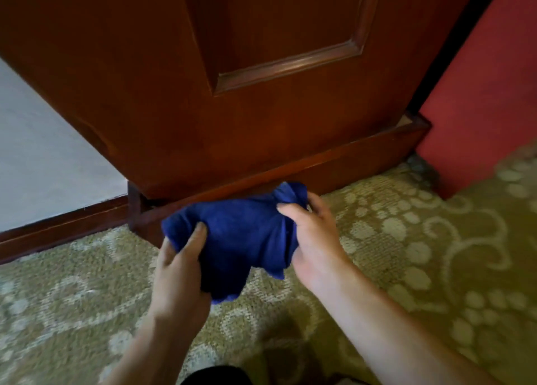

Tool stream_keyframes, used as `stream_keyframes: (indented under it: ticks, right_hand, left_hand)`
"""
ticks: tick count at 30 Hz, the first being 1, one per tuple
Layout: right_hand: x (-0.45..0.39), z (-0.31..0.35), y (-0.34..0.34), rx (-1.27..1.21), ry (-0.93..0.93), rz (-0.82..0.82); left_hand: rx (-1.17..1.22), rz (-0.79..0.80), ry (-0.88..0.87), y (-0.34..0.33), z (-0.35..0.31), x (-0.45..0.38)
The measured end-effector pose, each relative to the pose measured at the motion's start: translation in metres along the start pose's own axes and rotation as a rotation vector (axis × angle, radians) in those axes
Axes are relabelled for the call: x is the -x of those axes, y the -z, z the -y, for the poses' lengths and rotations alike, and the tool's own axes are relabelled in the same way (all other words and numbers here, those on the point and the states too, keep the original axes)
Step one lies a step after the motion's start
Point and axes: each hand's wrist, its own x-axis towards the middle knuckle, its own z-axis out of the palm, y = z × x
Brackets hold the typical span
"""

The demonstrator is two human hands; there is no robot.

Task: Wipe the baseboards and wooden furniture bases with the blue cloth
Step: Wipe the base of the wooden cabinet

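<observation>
A bunched dark blue cloth (241, 233) hangs between both hands just above the carpet. My left hand (180, 265) grips its lower left side, thumb on top. My right hand (313, 236) pinches its upper right corner. Directly behind the cloth runs the dark wooden base (348, 161) of a tall panelled wooden cabinet (203, 79). The cloth's top edge overlaps the base in the view; whether it touches the wood I cannot tell. A wooden baseboard (64, 225) runs along the white wall at the left.
Green patterned carpet (421, 239) covers the floor. A red wall (488, 94) stands at the right of the cabinet, with a dark gap between them. The white wall (37, 152) is at the left. Something dark shows at the bottom edge.
</observation>
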Motion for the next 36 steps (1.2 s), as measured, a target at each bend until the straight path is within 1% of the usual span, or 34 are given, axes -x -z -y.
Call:
stream_keyframes:
  ticks: [1,2,5,6,8,9,11,13,16,19,22,24,30,33,36]
  right_hand:
    - [-0.003,0.004,0.017,-0.043,-0.030,-0.033]
    - [-0.006,0.007,0.034,-0.074,-0.066,-0.064]
    - [-0.016,0.012,0.082,-0.110,-0.192,-0.123]
    - [-0.020,0.013,0.098,-0.101,-0.226,-0.149]
    - [-0.027,0.016,0.125,-0.091,-0.256,-0.184]
    - [-0.031,0.019,0.136,-0.091,-0.247,-0.180]
    - [-0.039,0.021,0.150,-0.092,-0.210,-0.115]
    - [-0.044,0.017,0.150,-0.095,-0.213,-0.105]
    - [-0.050,-0.002,0.148,-0.090,-0.175,-0.206]
    - [-0.053,-0.017,0.147,-0.103,-0.158,-0.258]
    - [-0.059,-0.027,0.141,-0.075,-0.059,-0.360]
    - [-0.061,-0.031,0.137,-0.058,-0.013,-0.404]
    - [-0.060,-0.028,0.142,-0.056,-0.030,-0.319]
    - [-0.063,-0.024,0.138,0.034,-0.022,-0.338]
    - [-0.061,-0.020,0.130,0.046,-0.028,-0.365]
  left_hand:
    - [-0.003,0.063,0.005,-0.014,0.008,0.005]
    - [0.001,0.090,0.030,-0.024,0.021,0.005]
    - [-0.044,0.189,0.200,-0.045,0.054,-0.007]
    - [-0.089,0.201,0.225,-0.054,0.063,-0.011]
    - [-0.113,0.177,0.296,-0.068,0.083,-0.020]
    - [-0.114,0.165,0.332,-0.075,0.093,-0.025]
    - [-0.129,0.167,0.387,-0.084,0.112,-0.033]
    - [-0.159,0.184,0.378,-0.086,0.123,-0.038]
    - [-0.224,0.162,0.332,-0.084,0.131,-0.042]
    - [-0.249,0.124,0.337,-0.087,0.132,-0.048]
    - [-0.259,0.061,0.356,-0.086,0.133,-0.052]
    - [-0.268,0.070,0.368,-0.087,0.134,-0.053]
    - [-0.316,0.043,0.346,-0.089,0.133,-0.052]
    - [-0.357,0.029,0.345,-0.088,0.133,-0.052]
    - [-0.360,-0.006,0.381,-0.089,0.129,-0.051]
